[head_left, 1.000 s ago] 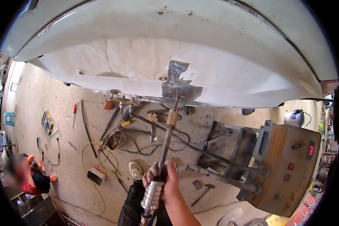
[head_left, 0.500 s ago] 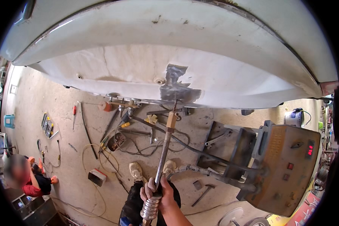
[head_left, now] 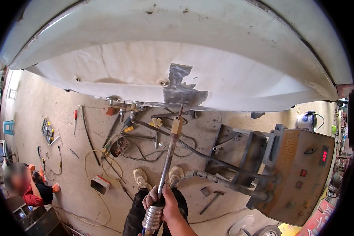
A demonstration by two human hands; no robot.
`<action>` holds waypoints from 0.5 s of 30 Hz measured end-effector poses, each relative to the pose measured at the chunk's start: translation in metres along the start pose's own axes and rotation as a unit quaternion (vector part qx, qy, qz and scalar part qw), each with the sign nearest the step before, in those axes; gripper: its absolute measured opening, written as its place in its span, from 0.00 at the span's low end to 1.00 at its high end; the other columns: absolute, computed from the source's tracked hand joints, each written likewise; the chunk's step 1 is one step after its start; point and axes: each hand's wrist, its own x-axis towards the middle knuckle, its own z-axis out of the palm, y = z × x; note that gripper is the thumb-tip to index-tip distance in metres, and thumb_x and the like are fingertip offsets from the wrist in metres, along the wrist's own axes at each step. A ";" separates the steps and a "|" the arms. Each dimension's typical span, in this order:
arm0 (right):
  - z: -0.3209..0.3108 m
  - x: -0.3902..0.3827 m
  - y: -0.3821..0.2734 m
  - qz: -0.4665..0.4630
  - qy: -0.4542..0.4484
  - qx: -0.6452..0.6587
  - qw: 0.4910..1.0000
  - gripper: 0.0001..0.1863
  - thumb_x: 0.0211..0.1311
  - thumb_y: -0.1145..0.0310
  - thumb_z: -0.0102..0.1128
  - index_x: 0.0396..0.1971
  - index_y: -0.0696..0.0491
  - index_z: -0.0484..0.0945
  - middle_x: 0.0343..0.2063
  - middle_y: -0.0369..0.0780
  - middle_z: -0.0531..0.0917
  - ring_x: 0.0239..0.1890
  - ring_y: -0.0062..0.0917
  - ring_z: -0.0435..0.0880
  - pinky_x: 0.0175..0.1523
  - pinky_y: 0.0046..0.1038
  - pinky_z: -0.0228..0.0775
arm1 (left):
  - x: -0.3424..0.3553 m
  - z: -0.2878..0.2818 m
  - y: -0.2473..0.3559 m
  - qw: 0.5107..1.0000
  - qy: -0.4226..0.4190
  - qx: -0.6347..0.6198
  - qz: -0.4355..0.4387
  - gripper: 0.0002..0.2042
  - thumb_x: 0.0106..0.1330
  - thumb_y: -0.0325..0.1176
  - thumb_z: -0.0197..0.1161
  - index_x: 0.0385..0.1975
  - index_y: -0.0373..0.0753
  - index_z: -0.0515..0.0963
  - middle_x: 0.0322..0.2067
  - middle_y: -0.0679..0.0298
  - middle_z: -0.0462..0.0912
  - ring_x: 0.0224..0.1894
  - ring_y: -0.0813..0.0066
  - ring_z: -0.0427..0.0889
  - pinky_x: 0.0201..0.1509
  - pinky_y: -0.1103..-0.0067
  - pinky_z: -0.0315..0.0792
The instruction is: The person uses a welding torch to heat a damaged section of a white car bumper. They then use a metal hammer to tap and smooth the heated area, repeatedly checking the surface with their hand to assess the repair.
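Both hands [head_left: 161, 201] wrapped around slide-hammer puller [head_left: 167, 157], tip at 12 o'clock touching bare-metal patch [head_left: 181, 88] on white car panel [head_left: 185, 47]. Risk, judged: hard yank could tear tip free, overstretching metal.

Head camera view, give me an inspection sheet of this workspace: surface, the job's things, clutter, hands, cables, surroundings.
Surface: white car body panel with a patch sanded to bare metal; concrete floor below.
Job's things: long rod-shaped dent puller, its tip at the lower edge of the bare patch.
Clutter: hand tools scattered on the floor, hammer, small box.
Hands: right hand wrapped around the puller's shaft; left hand beside it on the shaft.
Cables: thick hose and thin leads across the floor.
Surroundings: welding machine on a cart; a crouching person at left.
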 end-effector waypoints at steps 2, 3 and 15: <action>0.001 -0.001 0.000 -0.002 0.006 0.004 1.000 0.28 0.62 0.40 0.46 0.21 0.52 0.64 0.16 0.35 0.67 0.21 0.29 0.74 0.29 0.34 0.68 | 0.000 -0.001 0.001 1.000 0.001 -0.001 0.001 0.26 0.65 0.64 0.41 0.34 0.47 0.74 0.17 0.65 0.74 0.15 0.70 0.73 0.17 0.78 0.68; 0.001 -0.002 -0.001 -0.003 0.004 0.005 1.000 0.27 0.63 0.40 0.46 0.21 0.52 0.64 0.16 0.35 0.67 0.21 0.29 0.74 0.29 0.34 0.68 | -0.001 -0.001 0.000 1.000 0.001 -0.002 0.000 0.26 0.65 0.64 0.41 0.34 0.46 0.74 0.17 0.65 0.74 0.16 0.70 0.73 0.17 0.78 0.68; -0.004 -0.001 -0.006 0.009 -0.024 0.042 0.999 0.27 0.62 0.43 0.50 0.22 0.54 0.65 0.19 0.37 0.68 0.23 0.32 0.74 0.32 0.35 0.68 | 0.001 -0.001 0.000 1.000 -0.007 -0.009 -0.006 0.26 0.66 0.63 0.41 0.37 0.45 0.73 0.19 0.63 0.76 0.17 0.67 0.75 0.18 0.76 0.70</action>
